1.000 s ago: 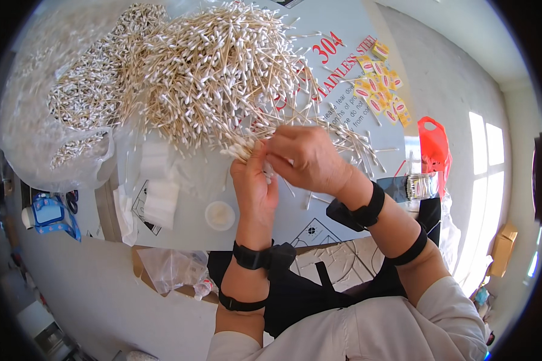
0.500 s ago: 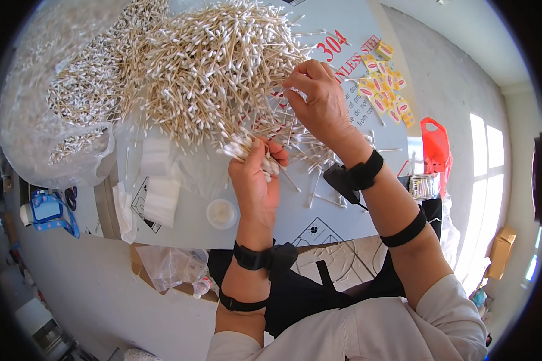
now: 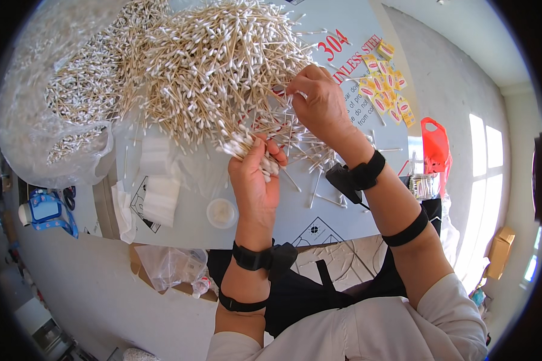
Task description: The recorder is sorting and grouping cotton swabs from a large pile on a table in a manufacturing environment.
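Left grip [image 3: 254,179]: clasped round swab bundle [image 3: 238,145] | right grip [image 3: 321,100]: closure unclear, beside swab heap [image 3: 214,66]

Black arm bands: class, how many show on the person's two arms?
4: left wrist band, band near left elbow, right wrist band, band near right elbow. Any under the sleeves would be hidden.

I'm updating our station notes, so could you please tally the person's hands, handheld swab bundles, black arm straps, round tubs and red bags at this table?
Left hand and right hand: 2
Handheld swab bundle: 1
Black arm straps: 4
Round tub: 1
Red bag: 1
Total: 9
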Tool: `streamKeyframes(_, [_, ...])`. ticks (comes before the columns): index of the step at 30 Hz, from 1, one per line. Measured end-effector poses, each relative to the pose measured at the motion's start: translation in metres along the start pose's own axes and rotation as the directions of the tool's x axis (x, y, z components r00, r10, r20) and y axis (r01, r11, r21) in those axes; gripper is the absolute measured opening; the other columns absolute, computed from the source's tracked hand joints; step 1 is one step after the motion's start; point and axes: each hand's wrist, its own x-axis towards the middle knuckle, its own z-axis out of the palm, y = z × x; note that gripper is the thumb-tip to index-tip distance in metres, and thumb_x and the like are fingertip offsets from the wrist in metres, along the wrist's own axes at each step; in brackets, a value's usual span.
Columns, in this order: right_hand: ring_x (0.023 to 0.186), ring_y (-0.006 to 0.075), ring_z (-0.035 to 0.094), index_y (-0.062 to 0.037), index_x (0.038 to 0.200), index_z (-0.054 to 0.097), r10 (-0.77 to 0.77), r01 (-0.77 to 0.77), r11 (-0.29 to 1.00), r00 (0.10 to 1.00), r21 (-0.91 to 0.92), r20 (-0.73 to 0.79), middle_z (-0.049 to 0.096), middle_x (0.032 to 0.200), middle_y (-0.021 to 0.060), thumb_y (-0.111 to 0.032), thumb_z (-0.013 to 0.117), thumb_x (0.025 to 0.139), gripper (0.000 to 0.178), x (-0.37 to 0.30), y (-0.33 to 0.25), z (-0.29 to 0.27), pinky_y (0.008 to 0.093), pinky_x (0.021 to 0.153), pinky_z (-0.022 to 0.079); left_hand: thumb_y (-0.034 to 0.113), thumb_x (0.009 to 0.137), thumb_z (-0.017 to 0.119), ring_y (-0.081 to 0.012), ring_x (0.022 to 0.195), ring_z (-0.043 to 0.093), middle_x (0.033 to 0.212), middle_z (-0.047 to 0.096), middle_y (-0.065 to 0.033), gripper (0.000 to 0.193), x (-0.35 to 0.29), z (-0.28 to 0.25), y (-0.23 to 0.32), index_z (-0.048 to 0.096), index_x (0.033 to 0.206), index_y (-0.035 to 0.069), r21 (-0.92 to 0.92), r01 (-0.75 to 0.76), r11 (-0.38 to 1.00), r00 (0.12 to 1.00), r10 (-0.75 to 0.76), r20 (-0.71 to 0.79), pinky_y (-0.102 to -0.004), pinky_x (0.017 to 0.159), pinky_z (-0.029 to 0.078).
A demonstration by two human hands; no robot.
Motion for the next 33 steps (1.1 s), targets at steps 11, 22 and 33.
streamKeyframes(11, [0.087, 0.0288, 0.055, -0.0106, 0.075, 0.067, -0.044, 0.017, 0.976, 0.992, -0.217, -0.119, 0.056, 0.084, 0.0070, -0.015, 0.067, 0.065, 0.010, 0.024, 0.017, 0.019, 0.0394, 0.072, 0.047, 0.011, 0.088, 0.055, -0.0204, 0.061, 0.056, 0.071, 0.059, -0.0082, 0.010, 0.000, 0.001, 0.000, 0.056, 0.091, 0.002, 0.017, 0.010, 1.000, 0.999, -0.010, 0.041, -0.0330, 0.059, 0.044])
streamKeyframes(22, [0.070, 0.0215, 0.057, -0.0036, 0.080, 0.068, 0.244, -0.264, 0.955, 0.959, 0.137, 0.144, 0.058, 0.076, 0.0096, -0.012, 0.069, 0.068, 0.015, -0.024, 0.037, -0.040, 0.0331, 0.063, 0.046, 0.011, 0.087, 0.055, -0.0208, 0.059, 0.055, 0.070, 0.059, -0.0088, 0.010, 0.000, 0.001, 0.001, 0.056, 0.090, 0.002, 0.036, 0.006, 0.999, 0.999, -0.008, 0.033, -0.0336, 0.057, 0.044])
streamKeyframes(33, [0.067, 0.0240, 0.059, -0.0051, 0.082, 0.065, 0.192, -0.191, 0.969, 0.981, 0.155, 0.007, 0.060, 0.081, 0.0081, -0.009, 0.066, 0.071, 0.011, -0.023, 0.023, -0.036, 0.0345, 0.062, 0.048, 0.009, 0.088, 0.055, -0.0200, 0.059, 0.054, 0.070, 0.057, -0.0085, 0.010, 0.002, -0.001, -0.002, 0.056, 0.092, 0.001, 0.032, 0.042, 0.999, 0.996, -0.044, 0.080, -0.0334, 0.056, 0.043])
